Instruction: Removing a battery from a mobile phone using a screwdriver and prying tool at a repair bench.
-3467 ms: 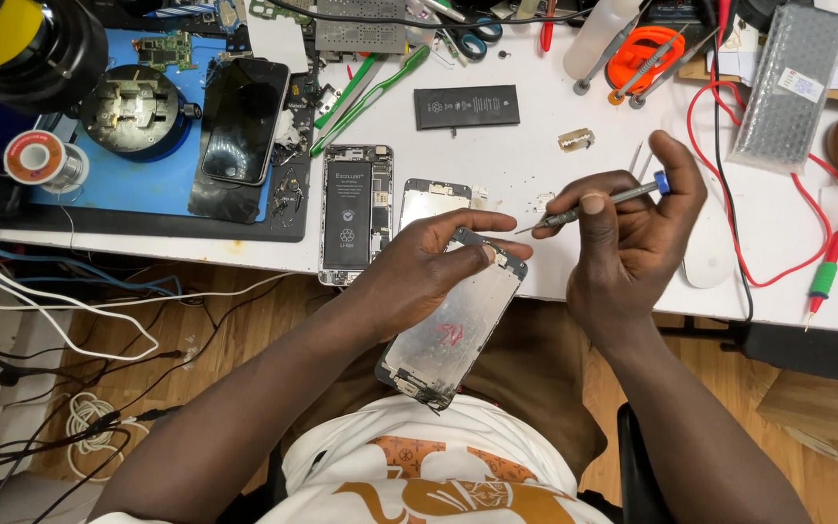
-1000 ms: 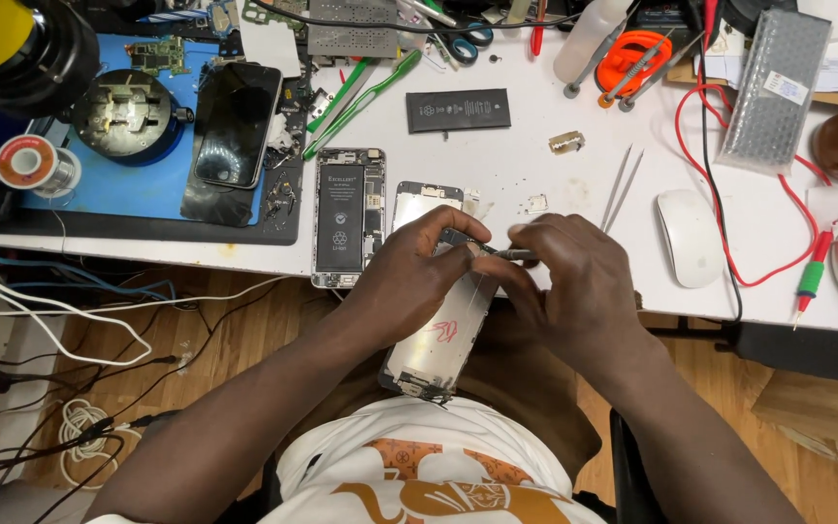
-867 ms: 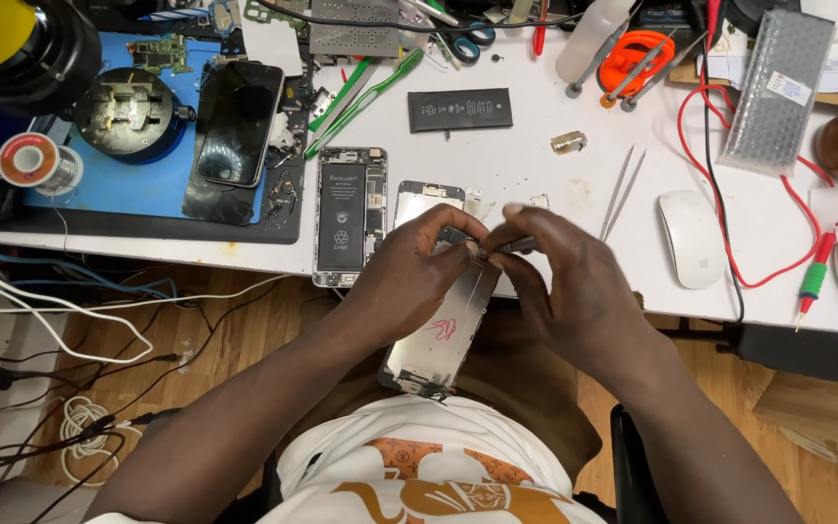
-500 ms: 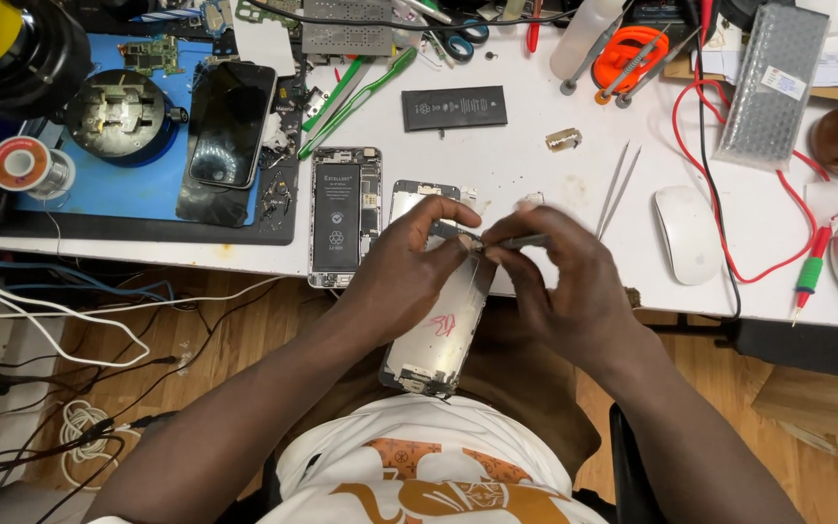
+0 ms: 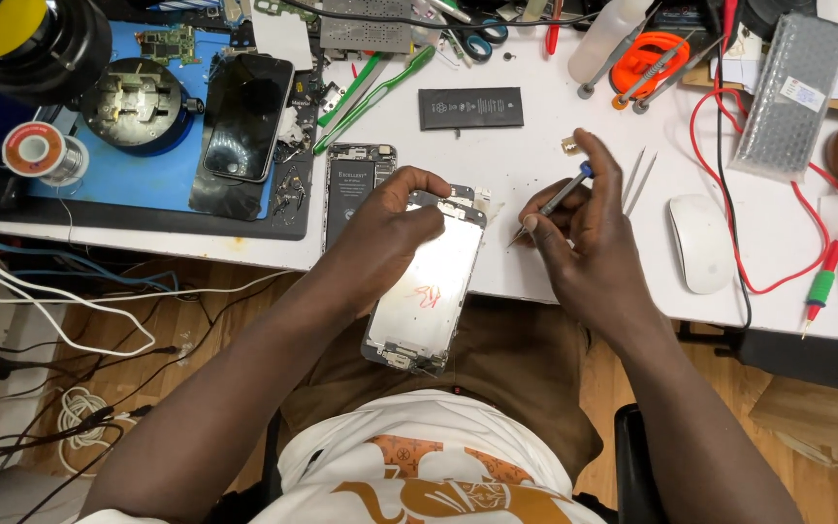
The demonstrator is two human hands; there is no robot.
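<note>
My left hand (image 5: 390, 233) grips the top of a detached phone screen panel (image 5: 426, 288), its silver back facing up and its lower end hanging over the table edge above my lap. My right hand (image 5: 584, 233) holds a small screwdriver (image 5: 547, 206) with a blue cap, its tip pointing down-left at the white table just right of the panel. An opened phone body (image 5: 351, 184) lies on the table to the left of my left hand. Metal tweezers (image 5: 637, 180) lie just right of my right hand.
A black phone battery (image 5: 469, 108) lies further back. A black phone (image 5: 247, 116) rests on a blue mat (image 5: 162, 175) at left, near a solder spool (image 5: 39, 153). A white mouse (image 5: 700, 243), red cable (image 5: 729, 165), green pry tools (image 5: 375, 82) and scissors (image 5: 482, 34) surround the work spot.
My right hand has pulled away from the panel's top edge to the right, now holding the screwdriver with its tip on the table. The left hand still holds the panel.
</note>
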